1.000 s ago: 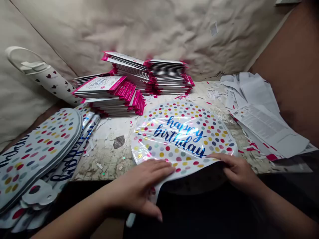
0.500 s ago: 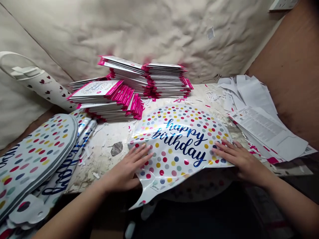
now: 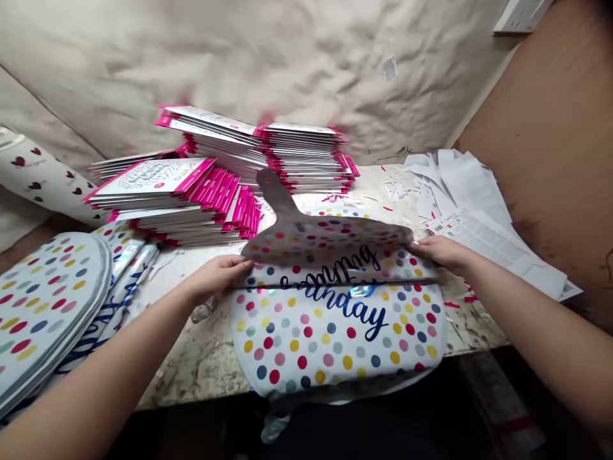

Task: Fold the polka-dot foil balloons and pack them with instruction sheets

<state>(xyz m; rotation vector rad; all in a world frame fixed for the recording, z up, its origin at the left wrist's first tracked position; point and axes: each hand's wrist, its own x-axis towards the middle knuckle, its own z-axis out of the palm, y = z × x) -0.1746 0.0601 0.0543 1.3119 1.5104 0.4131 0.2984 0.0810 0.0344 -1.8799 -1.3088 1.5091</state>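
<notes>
A flat foil balloon (image 3: pixel 330 237) is bent up off the worktable, its shiny grey side showing and its tail (image 3: pixel 275 195) pointing away from me. My left hand (image 3: pixel 227 271) pinches its left edge between thumb and fingers. At the opposite edge, my right hand (image 3: pixel 438 250) grips it the same way. Below and nearer to me lies a white foil surface with coloured dots (image 3: pixel 335 338) and dark blue "birthday" lettering, overhanging the table's front edge. Whether this is the same balloon or another one under it, I cannot tell.
Pink-edged card packets (image 3: pixel 301 160) stand in stacks at the back, with more packets (image 3: pixel 158 182) in front of them. Dotted balloons (image 3: pixel 52 287) are piled at left beside a heart-print roll (image 3: pixel 43 172). White papers (image 3: pixel 498 249) lie at right. Paper scraps litter the worktable (image 3: pixel 201 364).
Both hands went from lying flat on the balloon to pinching its sides. The balloon's near part with the tail has swung up and away, exposing grey. The view has shifted slightly.
</notes>
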